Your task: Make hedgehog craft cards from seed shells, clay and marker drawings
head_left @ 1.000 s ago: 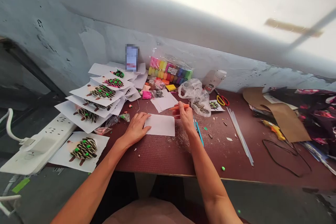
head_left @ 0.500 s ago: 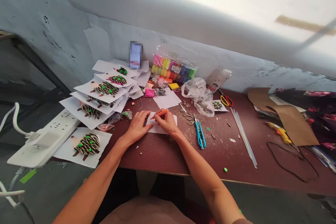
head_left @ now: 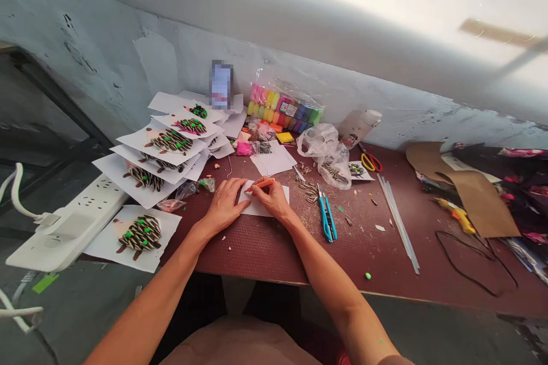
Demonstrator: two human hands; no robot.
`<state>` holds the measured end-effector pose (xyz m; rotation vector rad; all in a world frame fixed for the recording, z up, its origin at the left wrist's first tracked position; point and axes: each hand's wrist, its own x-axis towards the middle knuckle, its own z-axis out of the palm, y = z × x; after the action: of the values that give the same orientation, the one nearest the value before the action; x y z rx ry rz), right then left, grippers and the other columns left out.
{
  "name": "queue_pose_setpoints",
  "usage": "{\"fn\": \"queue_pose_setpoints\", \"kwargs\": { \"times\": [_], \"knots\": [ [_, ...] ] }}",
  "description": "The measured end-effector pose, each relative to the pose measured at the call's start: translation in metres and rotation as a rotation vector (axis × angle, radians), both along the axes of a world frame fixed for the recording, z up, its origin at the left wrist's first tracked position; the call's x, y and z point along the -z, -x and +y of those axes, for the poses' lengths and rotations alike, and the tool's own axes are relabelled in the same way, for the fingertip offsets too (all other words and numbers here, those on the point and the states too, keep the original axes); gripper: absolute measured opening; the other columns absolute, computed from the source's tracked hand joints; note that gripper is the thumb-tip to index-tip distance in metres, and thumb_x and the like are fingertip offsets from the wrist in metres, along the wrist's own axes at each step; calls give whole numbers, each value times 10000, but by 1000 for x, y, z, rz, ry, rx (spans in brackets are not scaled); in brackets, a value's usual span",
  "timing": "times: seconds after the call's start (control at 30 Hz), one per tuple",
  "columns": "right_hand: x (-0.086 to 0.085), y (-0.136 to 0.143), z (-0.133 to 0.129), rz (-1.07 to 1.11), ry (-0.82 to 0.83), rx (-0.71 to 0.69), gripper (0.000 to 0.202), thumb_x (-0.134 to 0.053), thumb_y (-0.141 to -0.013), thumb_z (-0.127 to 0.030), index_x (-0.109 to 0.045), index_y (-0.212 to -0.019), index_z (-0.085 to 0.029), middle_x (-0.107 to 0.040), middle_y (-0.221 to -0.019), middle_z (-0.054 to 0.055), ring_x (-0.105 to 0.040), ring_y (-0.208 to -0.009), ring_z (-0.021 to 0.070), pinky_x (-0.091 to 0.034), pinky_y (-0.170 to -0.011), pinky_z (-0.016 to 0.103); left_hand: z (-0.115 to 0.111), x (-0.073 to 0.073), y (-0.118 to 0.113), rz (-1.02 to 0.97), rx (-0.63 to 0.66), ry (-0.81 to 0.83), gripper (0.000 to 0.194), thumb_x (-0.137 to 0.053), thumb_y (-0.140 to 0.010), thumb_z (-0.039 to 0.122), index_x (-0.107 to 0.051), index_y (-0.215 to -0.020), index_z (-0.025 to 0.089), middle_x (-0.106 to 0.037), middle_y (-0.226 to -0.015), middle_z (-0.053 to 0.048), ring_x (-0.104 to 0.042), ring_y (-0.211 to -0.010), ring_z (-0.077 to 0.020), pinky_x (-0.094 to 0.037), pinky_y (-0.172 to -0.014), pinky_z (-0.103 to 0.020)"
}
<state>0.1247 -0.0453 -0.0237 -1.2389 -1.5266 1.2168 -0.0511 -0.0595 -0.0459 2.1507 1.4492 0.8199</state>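
My right hand grips an orange pen, its tip down at a small white sheet of paper. My left hand lies flat at the sheet's left edge, fingers stretched out, steadying nothing else. Both hands cover part of the sheet, so any marks on it are hard to make out. Just right of the right hand lie loose striped seeds and a blue utility knife. Beyond the hands rests another white sheet.
At left, a stack of seed hedgehog pictures, a single hedgehog picture and a white power strip. Coloured clay tubs stand behind. Rightward are scissors, clear sticks and a glue gun with its cord.
The view has shifted slightly. Both hands keep nearly the same place on the paper, and the pen is still in my right hand.
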Motion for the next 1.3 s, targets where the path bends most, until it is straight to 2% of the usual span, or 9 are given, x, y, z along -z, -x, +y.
{"fn": "queue_pose_setpoints", "kwargs": {
  "times": [0.4,0.73,1.07,1.3],
  "knots": [
    [-1,-2,1,-91,-44,-14,185,-622,-875,-300,-765,-854,-185,-736,-831,32,-678,-753,153,-518,-735,261,0,-3,0,-4,1,1,400,-638,-853,256,-600,-1247,203,-668,-1246,-85,-591,-1084,-272,-481,-975,-422],
    [-3,-2,2,-178,-117,-30,190,-640,-888,-304,-765,-827,-175,-727,-819,28,-620,-702,134,-460,-692,249,1,-2,0,-7,11,-1,402,-623,-862,278,-607,-1257,208,-660,-1238,-84,-583,-1091,-275,-468,-979,-423],
    [-2,-3,5,-154,-100,-36,147,-654,-886,-270,-757,-835,-179,-737,-814,25,-648,-697,137,-460,-673,250,0,-5,0,-32,15,2,402,-650,-839,243,-621,-1237,190,-666,-1217,-86,-580,-1069,-272,-472,-962,-420],
    [0,-4,7,-119,-90,-56,147,-655,-881,-258,-764,-835,-170,-738,-826,34,-647,-694,137,-460,-665,250,1,-2,0,-32,6,9,403,-653,-833,245,-651,-1235,209,-647,-1215,-81,-574,-1094,-279,-478,-980,-435]
  ]
}}
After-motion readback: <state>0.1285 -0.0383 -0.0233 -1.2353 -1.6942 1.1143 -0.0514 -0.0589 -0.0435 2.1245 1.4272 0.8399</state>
